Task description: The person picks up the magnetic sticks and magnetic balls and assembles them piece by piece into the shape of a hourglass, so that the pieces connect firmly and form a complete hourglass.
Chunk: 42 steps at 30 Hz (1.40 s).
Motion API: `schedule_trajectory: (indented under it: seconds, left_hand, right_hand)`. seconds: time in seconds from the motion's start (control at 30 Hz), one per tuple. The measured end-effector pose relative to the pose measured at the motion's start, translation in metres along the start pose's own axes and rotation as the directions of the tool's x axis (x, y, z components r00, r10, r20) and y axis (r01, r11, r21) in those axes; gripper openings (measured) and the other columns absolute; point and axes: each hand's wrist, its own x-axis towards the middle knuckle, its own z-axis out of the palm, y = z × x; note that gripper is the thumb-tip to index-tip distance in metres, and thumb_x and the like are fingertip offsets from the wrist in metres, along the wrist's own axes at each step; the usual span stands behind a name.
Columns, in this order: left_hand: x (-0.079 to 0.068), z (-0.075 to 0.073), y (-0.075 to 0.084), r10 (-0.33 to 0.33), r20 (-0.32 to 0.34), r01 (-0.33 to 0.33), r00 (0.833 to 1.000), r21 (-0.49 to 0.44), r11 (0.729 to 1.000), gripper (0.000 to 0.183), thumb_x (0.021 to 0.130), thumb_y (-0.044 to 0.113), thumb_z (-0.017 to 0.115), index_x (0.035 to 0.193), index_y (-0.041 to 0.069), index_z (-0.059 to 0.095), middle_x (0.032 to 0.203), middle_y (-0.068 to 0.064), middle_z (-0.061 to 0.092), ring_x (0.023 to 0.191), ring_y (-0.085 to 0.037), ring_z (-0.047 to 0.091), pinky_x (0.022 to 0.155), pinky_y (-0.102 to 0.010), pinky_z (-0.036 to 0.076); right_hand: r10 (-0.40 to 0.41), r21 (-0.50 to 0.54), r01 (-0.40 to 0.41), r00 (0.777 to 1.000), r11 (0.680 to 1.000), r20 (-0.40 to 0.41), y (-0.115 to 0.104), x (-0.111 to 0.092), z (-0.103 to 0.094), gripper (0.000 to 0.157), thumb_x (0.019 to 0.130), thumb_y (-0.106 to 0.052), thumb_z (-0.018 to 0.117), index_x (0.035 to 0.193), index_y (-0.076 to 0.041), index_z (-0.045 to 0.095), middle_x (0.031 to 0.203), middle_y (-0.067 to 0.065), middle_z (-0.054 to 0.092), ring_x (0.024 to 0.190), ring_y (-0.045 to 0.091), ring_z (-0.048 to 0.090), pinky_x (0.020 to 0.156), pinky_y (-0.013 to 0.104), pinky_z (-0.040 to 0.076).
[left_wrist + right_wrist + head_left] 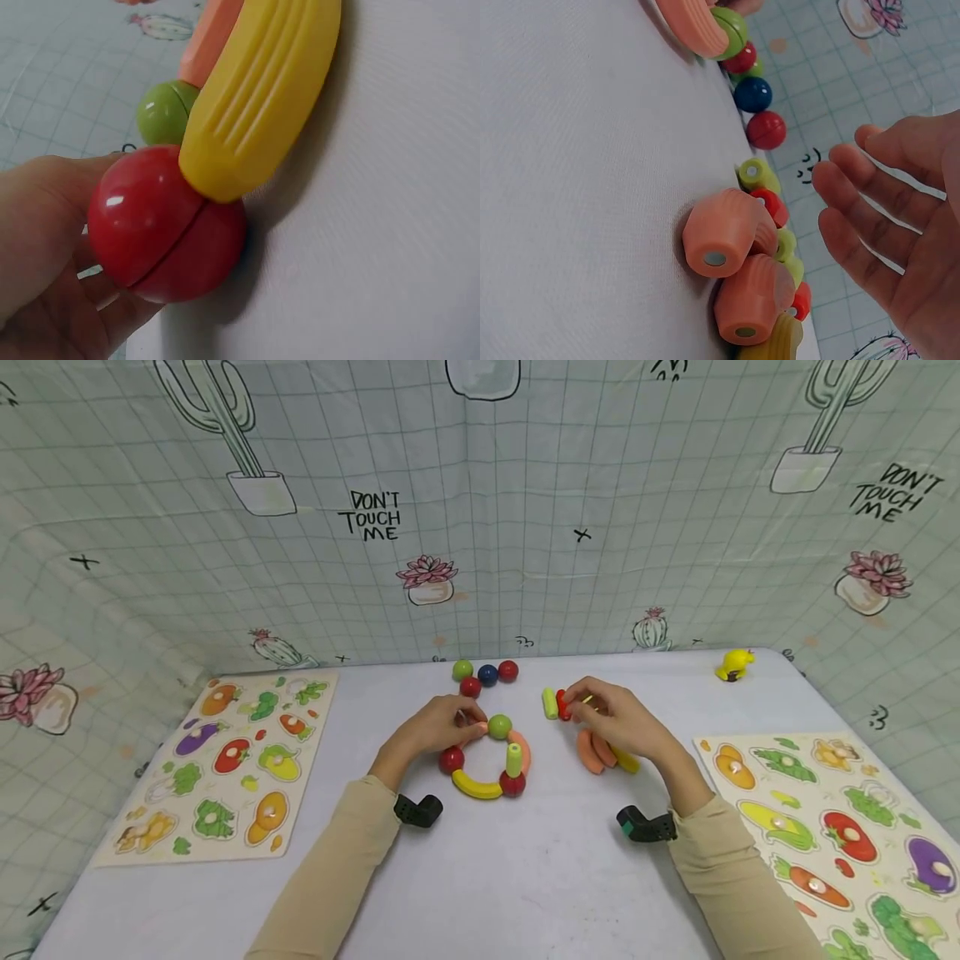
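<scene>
A ring of toy pieces lies mid-table: red balls (pixel 452 760), a yellow curved piece (pixel 477 786), an orange curved piece (pixel 521 752) and a green ball (pixel 500 727). A short light-green stick (pixel 513 760) stands on the right red ball. My left hand (pixel 435 727) is at the ring's upper left, fingertips right at the green ball. In the left wrist view the red ball (pixel 166 225) hides its fingertips; I cannot tell what they hold. My right hand (pixel 618 714) hovers with loosely bent fingers by a pile of orange curved pieces (pixel 590 752) and red sticks (pixel 562 703).
Behind the ring sit loose balls, among them a blue ball (pixel 487 675). A light-green stick (pixel 550 703) lies near the red ones. Vegetable puzzle boards (pixel 247 760) (pixel 825 827) flank the work area. A yellow toy (pixel 733 665) stands at the back right, before a printed curtain (pixel 525 527).
</scene>
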Motion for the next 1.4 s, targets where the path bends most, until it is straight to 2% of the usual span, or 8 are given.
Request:
schedule_trajectory:
  seconds: [0.17, 0.37, 0.6, 0.77, 0.9, 1.03, 1.23, 1.4]
  left_hand:
    - [-0.009, -0.004, 0.000, -0.031, -0.007, 0.031, 0.999, 0.033, 0.999, 0.022, 0.090, 0.024, 0.063, 0.108, 0.011, 0.065, 0.092, -0.004, 0.060, 0.083, -0.016, 0.053, 0.072, -0.024, 0.044]
    - [-0.020, -0.008, 0.000, -0.051, 0.005, 0.050, 0.999, 0.075, 0.996, 0.038, 0.089, 0.023, 0.064, 0.124, 0.011, 0.056, 0.099, -0.007, 0.059, 0.082, -0.017, 0.052, 0.070, -0.026, 0.044]
    - [-0.013, 0.001, 0.001, 0.121, 0.005, -0.120, 0.993, 0.148, 0.982, 0.051, 0.088, 0.018, 0.064, 0.135, 0.011, 0.048, 0.125, -0.011, 0.052, 0.113, -0.023, 0.049, 0.098, -0.040, 0.045]
    - [-0.002, 0.007, 0.008, 0.243, 0.067, -0.252, 0.968, 0.206, 0.945, 0.046, 0.089, 0.022, 0.064, 0.133, 0.014, 0.052, 0.130, -0.005, 0.054, 0.110, -0.020, 0.049, 0.099, -0.038, 0.044]
    - [0.006, 0.009, 0.018, 0.280, 0.116, -0.301, 0.953, 0.253, 0.920, 0.036, 0.090, 0.026, 0.063, 0.125, 0.017, 0.059, 0.120, -0.001, 0.060, 0.104, -0.016, 0.053, 0.097, -0.034, 0.044]
    - [0.010, 0.012, 0.022, 0.250, 0.116, -0.275, 0.961, 0.319, 0.907, 0.026, 0.091, 0.030, 0.062, 0.115, 0.019, 0.064, 0.103, 0.003, 0.061, 0.090, -0.014, 0.051, 0.085, -0.029, 0.046]
    - [0.009, 0.013, 0.022, 0.157, 0.084, -0.178, 0.984, 0.423, 0.889, 0.024, 0.091, 0.034, 0.061, 0.112, 0.024, 0.064, 0.095, 0.005, 0.056, 0.084, -0.011, 0.049, 0.071, -0.025, 0.044]
    - [0.005, 0.010, 0.019, 0.140, 0.025, -0.135, 0.990, 0.455, 0.880, 0.020, 0.089, 0.033, 0.063, 0.106, 0.024, 0.066, 0.087, 0.005, 0.054, 0.077, -0.011, 0.048, 0.062, -0.025, 0.039]
  right_hand:
    - [0.004, -0.005, -0.004, 1.000, 1.000, 0.000, -0.001, 0.001, -0.003, 0.022, 0.098, -0.018, 0.050, 0.115, -0.008, 0.057, 0.099, 0.013, 0.068, 0.091, 0.028, 0.065, 0.081, 0.036, 0.048]
    - [0.022, -0.011, -0.022, 1.000, 1.000, 0.001, -0.001, 0.000, -0.003, 0.021, 0.097, -0.019, 0.051, 0.115, -0.009, 0.058, 0.097, 0.013, 0.067, 0.087, 0.025, 0.063, 0.079, 0.036, 0.047]
    - [0.043, 0.002, -0.043, 0.999, 0.999, 0.026, 0.000, 0.001, 0.005, 0.022, 0.098, -0.013, 0.049, 0.116, -0.004, 0.057, 0.100, 0.018, 0.066, 0.090, 0.029, 0.063, 0.080, 0.035, 0.047]
    - [0.044, 0.002, -0.044, 0.999, 0.999, 0.026, -0.022, -0.004, 0.001, 0.023, 0.097, -0.009, 0.048, 0.116, 0.000, 0.057, 0.101, 0.021, 0.065, 0.092, 0.034, 0.062, 0.081, 0.037, 0.048]
    - [0.045, -0.020, -0.045, 0.999, 0.999, 0.013, -0.013, -0.003, -0.001, 0.023, 0.098, -0.014, 0.049, 0.117, -0.003, 0.057, 0.100, 0.018, 0.066, 0.092, 0.030, 0.063, 0.083, 0.037, 0.046]
    - [0.035, -0.027, -0.035, 0.999, 0.999, 0.008, 0.006, 0.001, 0.002, 0.024, 0.098, -0.021, 0.051, 0.116, -0.007, 0.058, 0.099, 0.013, 0.068, 0.090, 0.025, 0.063, 0.082, 0.036, 0.047]
    - [0.030, -0.029, -0.030, 1.000, 0.999, -0.006, 0.011, 0.002, 0.000, 0.022, 0.098, -0.022, 0.050, 0.114, -0.008, 0.058, 0.100, 0.011, 0.068, 0.092, 0.023, 0.064, 0.081, 0.035, 0.048]
    - [0.053, -0.044, -0.054, 0.998, 0.998, -0.026, 0.013, 0.003, -0.002, 0.020, 0.098, -0.018, 0.049, 0.114, -0.009, 0.058, 0.103, 0.010, 0.067, 0.092, 0.024, 0.062, 0.081, 0.036, 0.047]
